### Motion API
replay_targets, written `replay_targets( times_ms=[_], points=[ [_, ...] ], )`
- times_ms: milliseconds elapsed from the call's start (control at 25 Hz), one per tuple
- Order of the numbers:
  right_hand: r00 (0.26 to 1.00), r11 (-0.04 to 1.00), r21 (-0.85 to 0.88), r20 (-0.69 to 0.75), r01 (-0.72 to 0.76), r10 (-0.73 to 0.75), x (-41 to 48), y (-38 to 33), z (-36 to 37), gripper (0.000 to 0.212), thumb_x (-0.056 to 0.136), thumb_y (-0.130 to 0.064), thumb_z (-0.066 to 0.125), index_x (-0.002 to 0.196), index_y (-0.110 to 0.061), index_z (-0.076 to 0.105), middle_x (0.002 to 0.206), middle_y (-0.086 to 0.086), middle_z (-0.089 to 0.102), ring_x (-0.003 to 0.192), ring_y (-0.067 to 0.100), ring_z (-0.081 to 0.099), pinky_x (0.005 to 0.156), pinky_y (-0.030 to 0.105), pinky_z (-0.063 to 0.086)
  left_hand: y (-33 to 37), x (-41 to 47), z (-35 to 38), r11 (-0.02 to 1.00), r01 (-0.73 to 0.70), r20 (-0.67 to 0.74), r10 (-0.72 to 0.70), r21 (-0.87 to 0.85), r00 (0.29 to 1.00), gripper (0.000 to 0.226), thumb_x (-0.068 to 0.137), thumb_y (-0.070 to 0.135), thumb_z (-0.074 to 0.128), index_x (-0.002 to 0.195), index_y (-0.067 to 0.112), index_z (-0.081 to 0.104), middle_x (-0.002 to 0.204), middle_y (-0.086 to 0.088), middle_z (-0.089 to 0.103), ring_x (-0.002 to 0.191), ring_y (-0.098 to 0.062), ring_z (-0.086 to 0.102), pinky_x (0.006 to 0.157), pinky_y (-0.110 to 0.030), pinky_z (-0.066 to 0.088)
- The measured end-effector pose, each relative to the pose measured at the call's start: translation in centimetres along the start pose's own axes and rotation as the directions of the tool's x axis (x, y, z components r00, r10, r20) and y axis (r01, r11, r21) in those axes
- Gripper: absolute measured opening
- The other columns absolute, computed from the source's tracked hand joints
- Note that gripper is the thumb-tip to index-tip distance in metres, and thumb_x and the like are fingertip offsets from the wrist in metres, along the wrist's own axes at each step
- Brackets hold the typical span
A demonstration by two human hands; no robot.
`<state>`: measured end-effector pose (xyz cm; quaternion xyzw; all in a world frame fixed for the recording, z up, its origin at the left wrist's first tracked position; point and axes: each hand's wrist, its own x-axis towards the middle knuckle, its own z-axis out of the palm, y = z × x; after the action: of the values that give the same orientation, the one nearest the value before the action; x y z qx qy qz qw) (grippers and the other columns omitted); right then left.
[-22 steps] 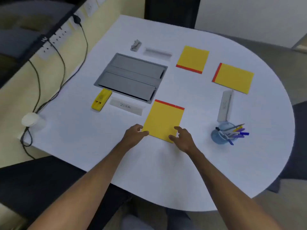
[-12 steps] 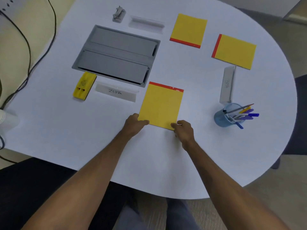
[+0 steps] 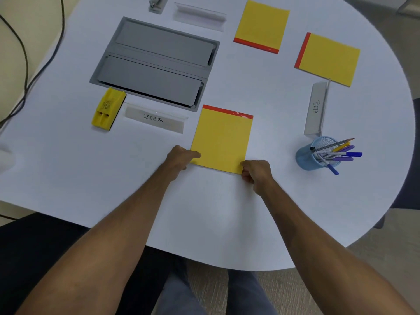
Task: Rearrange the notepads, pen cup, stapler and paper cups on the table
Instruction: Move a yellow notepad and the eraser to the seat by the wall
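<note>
**Both hands on the near notepad, corners pinched**

The near notepad (image 3: 221,139) lies flat on the table (image 3: 204,212), centre frame, straight up-frame from both hands. Its long axis runs away from the person and leans slightly right, with the red strip at the far end. The left hand (image 3: 179,159) pinches the lower-left corner, thumb on top. The right hand (image 3: 256,172) has curled fingers on the lower-right corner. Both hands are equally near, one per corner, so the likely next move is a two-hand slide or lift. Pulling toward the person has bare table all the way.

Neighbours:
- The "ZEBRA" name card (image 3: 155,119) is just left of the pad's top edge, apart from it.
- The grey inset panel (image 3: 154,62) is up-left, with its corner close to the red strip, so a push forward could meet it.
- The pen cup (image 3: 306,156) is on the right and tipped, pens spilling right, well apart from the pad.
- The "BETA" name card (image 3: 316,110) is just above the pen cup.
- Two more notepads sit at upper centre (image 3: 261,23) and upper right (image 3: 329,57).
- A yellow plastic tool (image 3: 108,109), possibly the stapler, is centre left.
- No paper cup can be made out.

The table is smooth, white and rounded. Cables (image 3: 25,64) hang at the upper left, and carpet shows along the bottom.
</note>
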<state>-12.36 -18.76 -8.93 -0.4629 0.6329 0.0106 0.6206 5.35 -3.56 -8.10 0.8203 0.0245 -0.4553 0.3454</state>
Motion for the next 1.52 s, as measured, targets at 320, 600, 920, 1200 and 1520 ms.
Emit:
replay_targets(
  times_ms=[320,600,920,1200,1520],
  points=[
    [0.987,0.993,0.010,0.104,0.118,-0.118,-0.6,-0.8,-1.9,0.024,0.090,0.009,0.057,0.077,-0.009,0.050,0.087,0.014,0.059,0.070,0.032,0.063,0.071,0.040,0.061,0.8,0.3,-0.1,0.997,-0.076,0.011,0.075,0.027,0.997,0.017,0.089,0.000,0.064,0.098,0.008,0.052,0.103,-0.012,0.055,0.083,-0.023,0.054,0.070,-0.033,0.048],
    [0.957,0.971,0.133,0.188,0.200,-0.222,-3.6,-2.9,-3.4,0.018,0.090,0.011,0.057,0.101,-0.004,0.059,0.091,0.018,0.062,0.075,0.031,0.065,0.068,0.034,0.061,2.3,-3.5,-1.2,0.928,-0.110,-0.030,0.106,-0.355,0.994,0.019,0.092,-0.012,0.054,0.105,0.001,0.053,0.115,-0.026,0.061,0.080,-0.032,0.068,0.065,-0.032,0.063],
    [0.871,0.966,0.202,0.430,0.162,-0.236,-6.7,-7.6,0.3,0.015,0.088,0.007,0.062,0.091,-0.008,0.063,0.083,0.008,0.068,0.069,0.019,0.067,0.064,0.030,0.059,1.4,-9.9,-8.3,0.834,-0.305,-0.199,0.238,-0.460,0.951,0.016,0.092,-0.014,0.053,0.101,0.000,0.054,0.097,-0.022,0.064,0.077,-0.029,0.067,0.067,-0.032,0.063],
    [0.759,0.956,0.135,0.584,0.260,-0.289,-9.7,-11.0,9.7,0.019,0.091,-0.001,0.066,0.107,-0.010,0.068,0.091,0.010,0.076,0.069,0.023,0.072,0.067,0.033,0.060,-3.2,-12.3,-18.2,0.747,-0.339,-0.262,0.225,-0.571,0.938,0.015,0.093,-0.011,0.055,0.095,0.004,0.055,0.089,-0.019,0.062,0.084,-0.031,0.065,0.076,-0.038,0.063],
    [0.738,0.940,0.174,0.584,0.293,-0.339,-13.3,-12.1,25.0,0.025,0.091,0.007,0.063,0.111,-0.008,0.060,0.091,0.015,0.071,0.067,0.024,0.069,0.065,0.033,0.061,-7.5,-9.8,-28.3,0.241,-0.344,-0.345,0.039,-0.907,0.938,0.013,0.094,0.009,0.063,0.106,0.004,0.065,0.103,-0.013,0.073,0.094,-0.025,0.071,0.079,-0.034,0.061]
  ],
)
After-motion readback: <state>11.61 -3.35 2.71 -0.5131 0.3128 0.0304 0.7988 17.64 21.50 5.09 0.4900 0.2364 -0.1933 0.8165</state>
